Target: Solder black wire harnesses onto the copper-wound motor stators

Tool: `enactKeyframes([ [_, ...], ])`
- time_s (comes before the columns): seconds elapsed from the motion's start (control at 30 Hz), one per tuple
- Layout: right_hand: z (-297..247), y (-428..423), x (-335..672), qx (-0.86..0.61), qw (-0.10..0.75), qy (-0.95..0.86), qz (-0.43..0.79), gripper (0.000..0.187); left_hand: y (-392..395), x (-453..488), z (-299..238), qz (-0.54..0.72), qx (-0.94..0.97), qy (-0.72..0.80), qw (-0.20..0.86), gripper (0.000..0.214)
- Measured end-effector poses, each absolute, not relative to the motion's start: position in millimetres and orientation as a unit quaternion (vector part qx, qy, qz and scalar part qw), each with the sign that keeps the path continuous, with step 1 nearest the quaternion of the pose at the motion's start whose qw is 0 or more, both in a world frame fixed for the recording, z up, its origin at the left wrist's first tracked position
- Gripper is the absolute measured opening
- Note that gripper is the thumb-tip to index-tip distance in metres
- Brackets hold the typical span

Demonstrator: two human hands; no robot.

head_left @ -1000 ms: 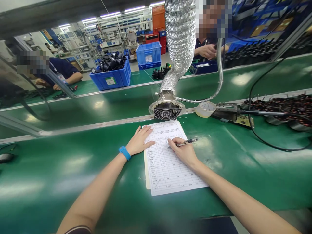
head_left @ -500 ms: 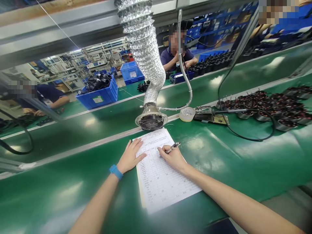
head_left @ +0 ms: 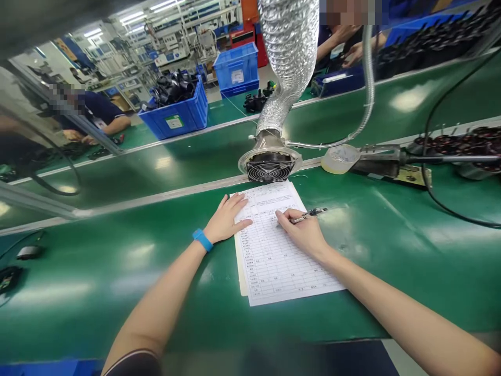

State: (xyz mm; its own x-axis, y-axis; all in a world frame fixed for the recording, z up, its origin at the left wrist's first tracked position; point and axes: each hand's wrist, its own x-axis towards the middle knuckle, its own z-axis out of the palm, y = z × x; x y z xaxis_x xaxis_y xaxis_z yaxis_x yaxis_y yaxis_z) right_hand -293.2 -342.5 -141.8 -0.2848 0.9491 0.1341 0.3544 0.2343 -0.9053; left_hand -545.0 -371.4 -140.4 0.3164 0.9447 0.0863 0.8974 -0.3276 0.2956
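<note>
Your printed form [head_left: 282,269] is lying near the middle of the frame, flat on the green bench [head_left: 395,271]; a pale backing sheet [head_left: 242,279] is peeking out along its left edge. Your left hand [head_left: 227,218] is resting palm down over the form's upper left edge, fingers extended and thumb spread apart, gripping nothing; your right hand [head_left: 304,232] is closing thumb and fingers around a pen [head_left: 313,212], its tip end hidden by your fingers.

The form is probably behaving as light, limp paper, sliding easily on the smooth bench and creasing if pinched hard; its left margin is offering the best hold, under a flat palm; the pen is likely being light and stiff, best held low on the barrel.

A round fan [head_left: 270,171] under a foil duct [head_left: 289,52] is standing at the form's top edge, limiting room there; your right forearm is crossing its lower right side. Toward the right of the frame, a tape roll [head_left: 340,161], a metal tool stand [head_left: 378,163] and a black cable [head_left: 432,198] are sitting apart from the form; a blue crate [head_left: 176,117] is standing at upper left.
</note>
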Motion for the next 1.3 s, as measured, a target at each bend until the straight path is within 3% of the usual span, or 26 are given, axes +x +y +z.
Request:
enactKeyframes([
  [0.43,-131,-339,-295,-0.503,0.423,-0.633,0.410,0.042,-372,-544,-140,0.130,0.804,0.573,0.091,0.070],
  [1.3,-152,-343,-298,-0.435,0.370,-0.745,0.345,0.043,-373,-545,-143,0.137,0.803,0.573,0.090,0.070],
])
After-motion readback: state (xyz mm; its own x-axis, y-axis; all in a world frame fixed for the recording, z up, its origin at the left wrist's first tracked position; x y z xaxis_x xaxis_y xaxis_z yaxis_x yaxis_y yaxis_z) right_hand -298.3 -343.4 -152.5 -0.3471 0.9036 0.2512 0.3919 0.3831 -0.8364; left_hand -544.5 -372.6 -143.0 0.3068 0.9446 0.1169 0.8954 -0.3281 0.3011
